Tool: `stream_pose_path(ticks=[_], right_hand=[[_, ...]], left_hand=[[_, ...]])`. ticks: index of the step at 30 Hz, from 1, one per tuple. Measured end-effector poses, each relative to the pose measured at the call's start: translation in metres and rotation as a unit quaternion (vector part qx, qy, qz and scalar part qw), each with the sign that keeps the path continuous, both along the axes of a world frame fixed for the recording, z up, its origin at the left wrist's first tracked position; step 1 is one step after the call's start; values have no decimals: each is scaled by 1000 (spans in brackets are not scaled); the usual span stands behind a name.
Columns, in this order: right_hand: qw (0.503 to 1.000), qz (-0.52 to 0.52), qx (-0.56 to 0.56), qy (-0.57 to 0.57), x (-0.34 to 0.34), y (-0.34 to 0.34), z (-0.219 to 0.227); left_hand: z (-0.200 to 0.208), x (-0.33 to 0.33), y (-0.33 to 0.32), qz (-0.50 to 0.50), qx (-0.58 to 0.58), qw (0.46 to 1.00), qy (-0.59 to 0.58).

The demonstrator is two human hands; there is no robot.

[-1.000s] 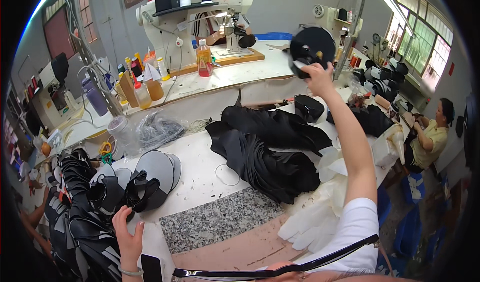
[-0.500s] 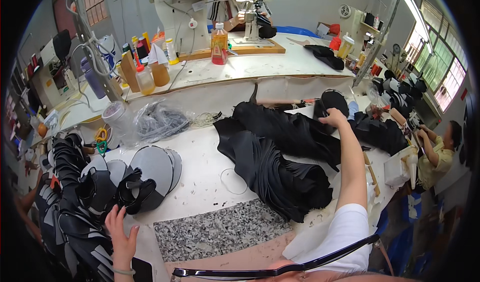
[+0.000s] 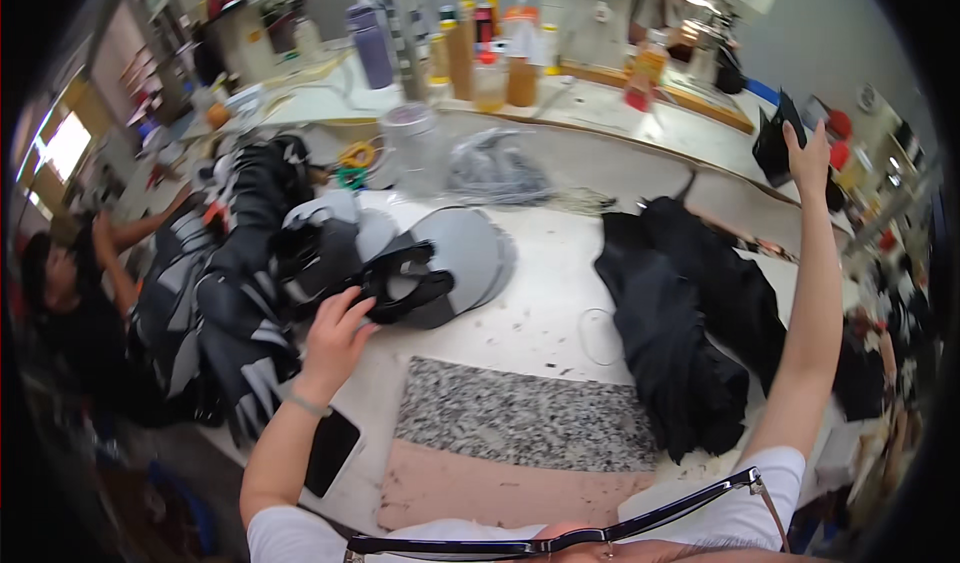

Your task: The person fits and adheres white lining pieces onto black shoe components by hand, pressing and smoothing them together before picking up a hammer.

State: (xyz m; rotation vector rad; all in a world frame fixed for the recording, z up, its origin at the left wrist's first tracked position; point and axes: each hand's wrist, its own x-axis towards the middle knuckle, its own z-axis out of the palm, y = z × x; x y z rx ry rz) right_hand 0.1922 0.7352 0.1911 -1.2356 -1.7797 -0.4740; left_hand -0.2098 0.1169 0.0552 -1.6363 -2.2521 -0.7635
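Note:
My left hand (image 3: pixel 338 341) is at the near edge of a grey cap visor (image 3: pixel 460 253) with a black band (image 3: pixel 408 283) curled on it. Its fingers are apart, their tips at or touching the band. My right arm stretches far out to the right. Raised there, my right hand (image 3: pixel 810 163) has a black fabric piece (image 3: pixel 774 145) at its thumb and appears to grip it; blur hides the exact hold. Stacked black fabric panels (image 3: pixel 665 328) lie on the table, left of my right forearm.
More black-and-grey cap parts (image 3: pixel 240 273) are heaped at the left. A speckled stone slab (image 3: pixel 520 418) lies before me, with a phone (image 3: pixel 332 451) beside it. Bottles (image 3: pixel 490 78) and a sewing machine (image 3: pixel 700 23) stand on the far table. Another person (image 3: pixel 75 293) works at left.
The view has swung left. My right hand has risen from the black round piece on the table and now has a black fabric piece at it. My left hand has reached forward to the banded visor.

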Motion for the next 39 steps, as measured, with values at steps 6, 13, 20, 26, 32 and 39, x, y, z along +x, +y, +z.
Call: stream_pose_path(ticks=[6, 13, 20, 26, 32, 39], right_hand=[[905, 365, -140, -169, -69, -229, -38], [834, 430, -248, -239, 25, -423, -19], [941, 137, -309, 29, 168, -504, -15], [935, -16, -339, 99, 226, -565, -75], [975, -36, -220, -18, 229, -530, -156], [836, -136, -531, -13, 207, -488, -128]], left_hand=[[4, -17, -9, -39, 79, 992, 92], [27, -29, 21, -88, 153, 981, -83], [93, -103, 59, -20, 294, 928, -226], [127, 63, 40, -147, 286, 942, -94], [46, 181, -16, -369, 84, 924, 46], [22, 190, -59, -451, -34, 892, -11]])
